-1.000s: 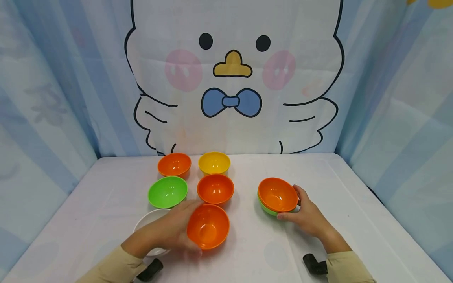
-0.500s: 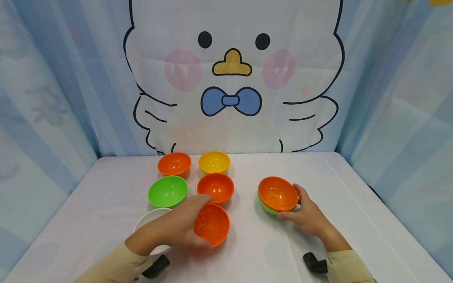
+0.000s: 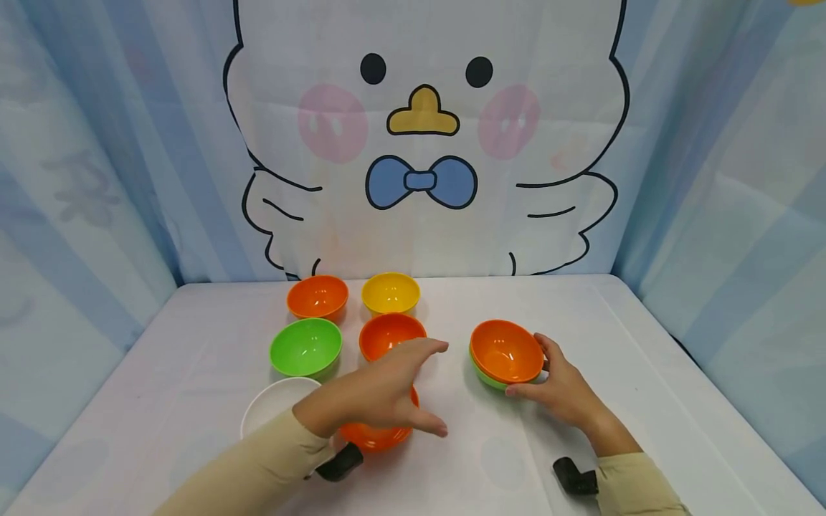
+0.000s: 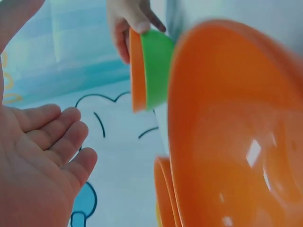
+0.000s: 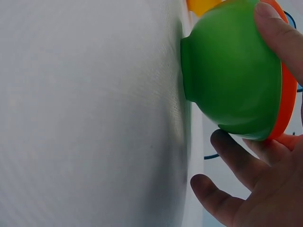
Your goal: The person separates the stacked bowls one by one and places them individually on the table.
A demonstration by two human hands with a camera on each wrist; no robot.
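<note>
My left hand (image 3: 381, 390) is over the nearest orange bowl (image 3: 377, 437), thumb and fingers spread apart and holding nothing. In the left wrist view its palm (image 4: 38, 165) faces the camera, apart from the large orange bowl (image 4: 232, 142) beside it. At the right of the table, my right hand (image 3: 561, 390) grips an orange bowl (image 3: 506, 351) nested in a green bowl (image 3: 485, 376). Thumb and fingers lie on opposite sides of this stack. In the right wrist view, the green bowl's foot (image 5: 187, 71) is at the white tabletop.
Left of centre stand a yellow bowl (image 3: 390, 294), an orange bowl (image 3: 316, 297), a green bowl (image 3: 306, 347) and another orange bowl (image 3: 387, 333). A white bowl (image 3: 271, 408) sits partly behind my left sleeve (image 3: 258, 466). Printed curtains (image 3: 729, 215) surround the table.
My left hand has moved right from the left side of the nearest orange bowl to above it, its fingertips now past the bowl's right edge. The right hand holds its stack in place.
</note>
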